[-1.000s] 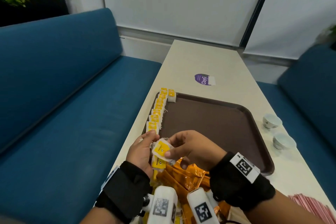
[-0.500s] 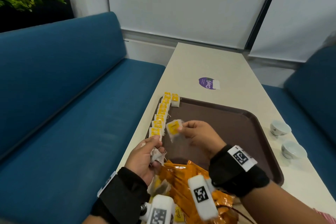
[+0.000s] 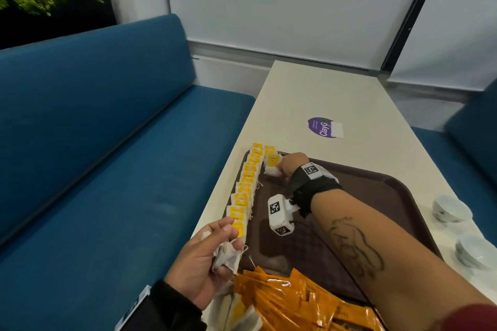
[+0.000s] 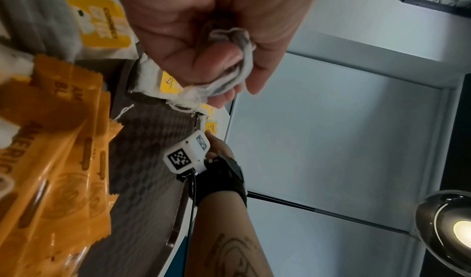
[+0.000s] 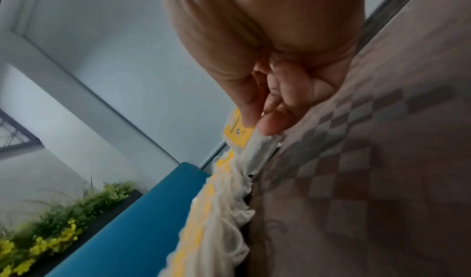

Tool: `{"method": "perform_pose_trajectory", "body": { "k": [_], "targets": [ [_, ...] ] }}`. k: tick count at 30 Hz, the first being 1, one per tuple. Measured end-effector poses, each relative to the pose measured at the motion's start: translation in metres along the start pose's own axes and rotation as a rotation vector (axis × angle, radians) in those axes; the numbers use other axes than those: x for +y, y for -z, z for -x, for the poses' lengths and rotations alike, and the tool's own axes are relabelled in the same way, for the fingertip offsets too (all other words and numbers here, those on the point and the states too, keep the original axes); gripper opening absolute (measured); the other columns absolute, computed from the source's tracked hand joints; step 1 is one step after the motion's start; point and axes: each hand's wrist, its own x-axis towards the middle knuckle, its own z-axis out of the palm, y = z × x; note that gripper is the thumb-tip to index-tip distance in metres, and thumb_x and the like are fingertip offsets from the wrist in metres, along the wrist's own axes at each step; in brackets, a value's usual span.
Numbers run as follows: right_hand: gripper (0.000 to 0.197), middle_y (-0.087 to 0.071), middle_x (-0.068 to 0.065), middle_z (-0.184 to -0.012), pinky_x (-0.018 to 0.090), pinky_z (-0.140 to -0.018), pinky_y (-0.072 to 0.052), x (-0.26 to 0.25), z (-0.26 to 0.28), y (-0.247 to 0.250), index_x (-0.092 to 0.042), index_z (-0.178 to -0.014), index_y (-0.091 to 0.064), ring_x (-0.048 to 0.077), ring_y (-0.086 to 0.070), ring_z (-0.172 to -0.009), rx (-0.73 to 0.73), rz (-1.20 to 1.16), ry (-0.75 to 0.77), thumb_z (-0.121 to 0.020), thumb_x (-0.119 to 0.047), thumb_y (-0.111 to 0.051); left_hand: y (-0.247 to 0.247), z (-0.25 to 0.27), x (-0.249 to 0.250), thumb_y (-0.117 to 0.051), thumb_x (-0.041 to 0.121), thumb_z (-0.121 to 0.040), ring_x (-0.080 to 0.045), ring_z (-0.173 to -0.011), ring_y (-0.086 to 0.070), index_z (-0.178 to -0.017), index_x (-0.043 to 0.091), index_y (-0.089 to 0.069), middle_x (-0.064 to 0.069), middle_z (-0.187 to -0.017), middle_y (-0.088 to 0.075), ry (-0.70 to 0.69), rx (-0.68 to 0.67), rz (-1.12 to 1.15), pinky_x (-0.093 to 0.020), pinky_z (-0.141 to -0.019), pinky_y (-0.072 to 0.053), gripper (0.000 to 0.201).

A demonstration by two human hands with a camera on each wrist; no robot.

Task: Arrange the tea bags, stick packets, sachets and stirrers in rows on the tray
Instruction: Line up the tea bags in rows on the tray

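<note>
Tea bag [image 3: 271, 165] sits pinched in right hand [image 3: 289, 166] grip; left hand [image 3: 200, 263] clutches bags beside "AMERIC…" packets [image 4: 51, 180].

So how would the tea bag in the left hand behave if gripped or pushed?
Probably floppy: the tea bag crumples inside the left hand. Likely very light, since curled fingers alone hold it. Its loose string could snag.
</note>
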Motion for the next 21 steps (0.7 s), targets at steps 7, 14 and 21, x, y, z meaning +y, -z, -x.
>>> {"method": "perform_pose_trajectory", "body": {
  "k": [7, 14, 21],
  "targets": [
    [0.043, -0.049, 0.01, -0.138, 0.032, -0.1, -0.039, -0.004, -0.025, -0.008, -0.01, -0.136, -0.044, 0.027, -0.048, -0.126, 0.036, 0.108, 0.011, -0.101, -0.032, -0.033, 0.001, 0.002, 0.002, -0.061, 0.014, -0.069, -0.016, -0.059, -0.061, -0.108, 0.008, -0.059, -0.008, -0.07, -0.065, 0.01, 0.003, 0.009, -0.015, -0.028, -0.034, 0.04],
    [0.037, -0.063, 0.005, -0.104, 0.025, -0.08, -0.048, 0.001, -0.014, 0.01, -0.011, -0.125, -0.056, 0.019, -0.062, -0.095, 0.042, -0.227, 0.068, -0.091, -0.024, -0.058, 0.002, 0.001, 0.002, -0.054, 0.011, -0.088, -0.018, -0.062, -0.065, -0.111, 0.008, -0.058, -0.007, -0.074, -0.064, 0.009, -0.003, 0.026, -0.014, -0.031, -0.037, 0.024],
    [0.011, -0.064, -0.001, -0.077, 0.019, -0.047, -0.033, 0.009, 0.109, 0.023, -0.015, -0.088, -0.058, 0.007, -0.057, -0.061, -0.364, -0.546, 0.39, -0.084, -0.012, -0.068, -0.014, 0.009, 0.001, -0.049, 0.009, -0.092, -0.017, -0.061, -0.07, -0.102, 0.011, -0.06, -0.004, -0.071, -0.066, 0.008, -0.024, 0.114, -0.013, -0.029, -0.037, 0.015]
  ]
}}
